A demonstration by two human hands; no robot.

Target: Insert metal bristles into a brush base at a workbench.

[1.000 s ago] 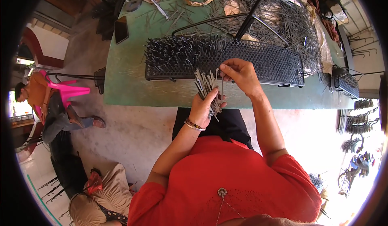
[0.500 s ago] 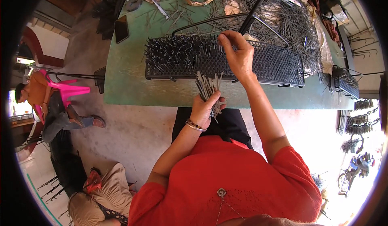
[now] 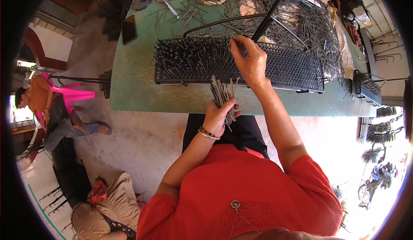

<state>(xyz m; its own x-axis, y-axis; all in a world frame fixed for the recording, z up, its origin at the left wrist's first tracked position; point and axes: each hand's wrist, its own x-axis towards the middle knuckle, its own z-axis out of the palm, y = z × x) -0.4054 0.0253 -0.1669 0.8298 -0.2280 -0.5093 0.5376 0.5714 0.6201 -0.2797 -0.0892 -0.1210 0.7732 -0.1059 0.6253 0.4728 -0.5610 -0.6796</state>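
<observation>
My left hand [image 3: 216, 116] is wrapped round a bundle of thin grey metal rods [image 3: 221, 91], held upright just off the table's near edge. Beyond it lies a long black perforated rack [image 3: 292, 67] on the green table. Dark thin rods [image 3: 185, 56] stand densely in the rack's left part; its right part shows bare holes. Over the border between the two, my right hand [image 3: 253, 64] has thumb and forefinger pinched together at the last standing rods. Anything between those fingertips is too small to make out.
A heap of loose rods [image 3: 301, 23] lies behind the rack on brown paper. A black bar [image 3: 271, 14] slants above it. A phone [image 3: 129, 30] rests at the table's [image 3: 137, 81] left side. At left a person [image 3: 41, 98] sits on a pink chair [image 3: 75, 94].
My right hand has shifted slightly left, and its fingertips are now closer to the standing rods. My left hand and its bundle have barely moved.
</observation>
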